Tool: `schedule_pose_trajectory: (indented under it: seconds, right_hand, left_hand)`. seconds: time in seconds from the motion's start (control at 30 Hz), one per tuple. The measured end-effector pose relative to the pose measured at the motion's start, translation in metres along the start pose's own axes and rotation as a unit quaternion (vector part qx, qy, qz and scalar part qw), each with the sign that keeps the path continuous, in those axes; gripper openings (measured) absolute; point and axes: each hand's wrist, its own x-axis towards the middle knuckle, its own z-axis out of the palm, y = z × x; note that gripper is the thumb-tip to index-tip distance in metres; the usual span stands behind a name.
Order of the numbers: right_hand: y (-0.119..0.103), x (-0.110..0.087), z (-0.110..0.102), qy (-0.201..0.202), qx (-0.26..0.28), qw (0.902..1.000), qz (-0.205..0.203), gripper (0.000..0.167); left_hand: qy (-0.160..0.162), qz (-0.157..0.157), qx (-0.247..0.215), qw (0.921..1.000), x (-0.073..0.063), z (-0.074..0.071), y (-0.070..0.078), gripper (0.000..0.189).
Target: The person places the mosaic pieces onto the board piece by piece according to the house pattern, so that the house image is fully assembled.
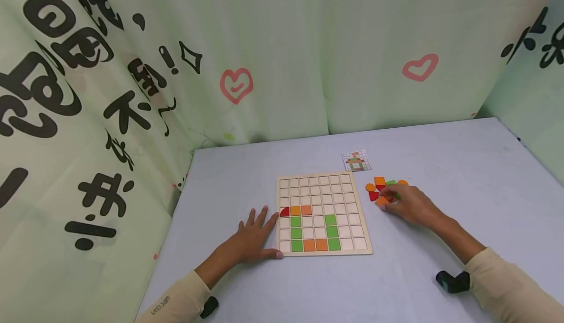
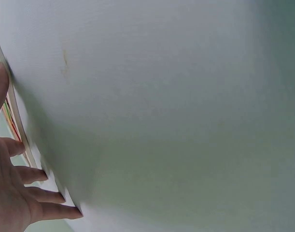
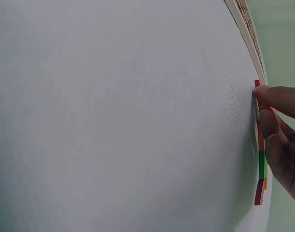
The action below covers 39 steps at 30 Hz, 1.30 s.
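Note:
A wooden grid board [image 1: 359,204] lies on the table, with green, orange and red tiles set in some cells. My left hand [image 1: 253,239] rests flat at its left side, fingers spread, thumb and forefinger touching the frame; the left wrist view shows these fingers [image 2: 34,195] along the board's edge. To the right of the board, my right hand [image 1: 410,204] is over a loose pile of tiles [image 1: 380,181]. Its thumb and forefinger pinch an orange tile [image 1: 381,201]. The right wrist view shows the right hand [image 3: 282,130] bent over the pile, covering part of it.
A small picture card [image 1: 357,160] with a gridded coloured figure lies behind the board. The pale table [image 1: 246,166] meets printed curtains [image 1: 282,54] at the back and left. Black wrist devices [image 1: 453,281] sit by both sleeves.

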Motion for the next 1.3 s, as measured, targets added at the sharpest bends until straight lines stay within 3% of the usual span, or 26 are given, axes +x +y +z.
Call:
schedule_pose_trajectory:
  seconds: [0.43,0.83,1.3]
  right_hand:
    - [0.0,-0.002,0.002,-0.033,0.044,0.997,-0.054,0.028]
    - [-0.007,0.0,0.006,-0.066,0.116,0.9908,-0.026,0.029]
    - [-0.026,0.006,0.019,-0.104,0.174,0.9785,-0.037,0.034]
  left_hand:
    - [0.0,-0.002,0.004,1.0,0.001,0.002,-0.001,0.105]
    - [0.003,-0.002,0.005,1.0,0.002,0.003,-0.002,0.105]
    - [0.004,0.001,0.003,1.0,0.001,0.002,0.0,0.105]
